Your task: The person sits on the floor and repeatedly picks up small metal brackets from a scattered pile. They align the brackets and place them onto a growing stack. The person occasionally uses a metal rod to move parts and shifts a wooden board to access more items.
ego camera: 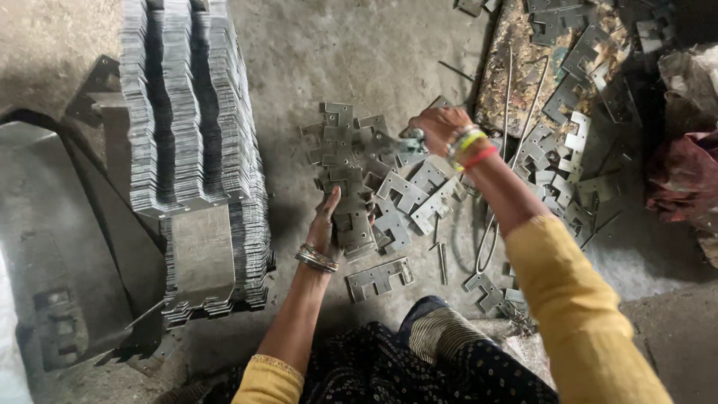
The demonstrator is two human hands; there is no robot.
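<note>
Head view: left hand (325,224) clamped on small stack of notched metal plates (351,224) on floor (359,52); right hand (437,129) pinching one plate (410,148) off loose pile. Plates look stiff, thin, sharp-edged, stack probably heavy-ish; grip flat sides, not notches.

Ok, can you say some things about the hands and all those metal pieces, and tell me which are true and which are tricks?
1. The left hand holds a small stack of metal plates. True.
2. The right hand rests in the lap. False: it reaches out over the loose plates on the floor.
3. Tall stacked plates stand to the left. True.
4. Both wrists are bare. False: both wear bangles.
</note>
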